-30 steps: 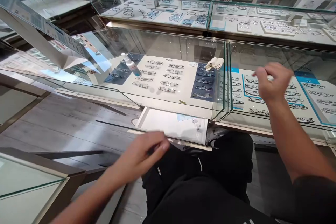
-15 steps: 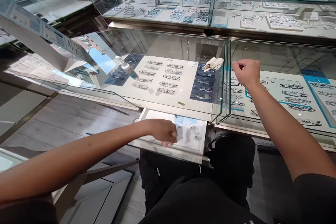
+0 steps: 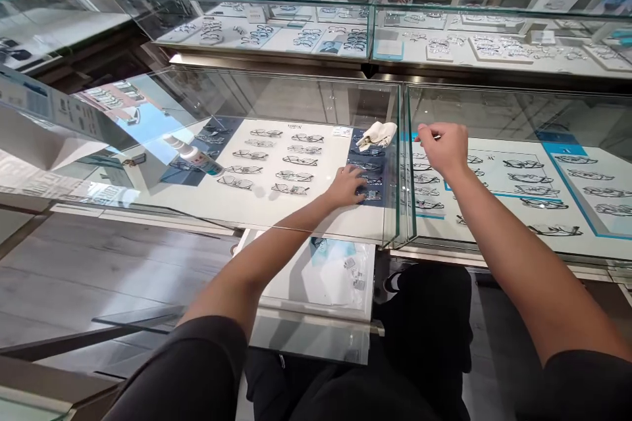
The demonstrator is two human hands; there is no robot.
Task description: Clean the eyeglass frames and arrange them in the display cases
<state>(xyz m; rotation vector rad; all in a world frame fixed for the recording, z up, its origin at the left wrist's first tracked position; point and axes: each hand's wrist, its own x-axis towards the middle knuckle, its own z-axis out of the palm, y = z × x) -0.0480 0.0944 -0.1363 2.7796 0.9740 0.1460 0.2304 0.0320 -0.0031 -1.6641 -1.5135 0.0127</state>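
Note:
My left hand [image 3: 346,185] is open with its fingers spread, stretched over the glass top of the display case [image 3: 345,223] at the blue strip of eyeglasses [image 3: 370,168]. Nothing shows in its grasp. My right hand [image 3: 447,148] is curled closed above the neighbouring case, its thumb side facing left; what it holds, if anything, is hidden. Between the hands, a crumpled cream cloth [image 3: 378,135] lies on the glass. A white spray bottle [image 3: 192,154] is on the left part of the top. Rows of eyeglasses [image 3: 295,176] show through the glass.
An open drawer [image 3: 316,309] with small plastic packets [image 3: 358,279] sits below the case, close to my legs. Behind is another glass case of eyeglasses [image 3: 306,38]. A white display stand [image 3: 29,125] is at the left.
My left hand has moved from above the open drawer up and forward over the glass top, and its fingers have spread. My right hand stays closed in about the same place. The view has shifted slightly.

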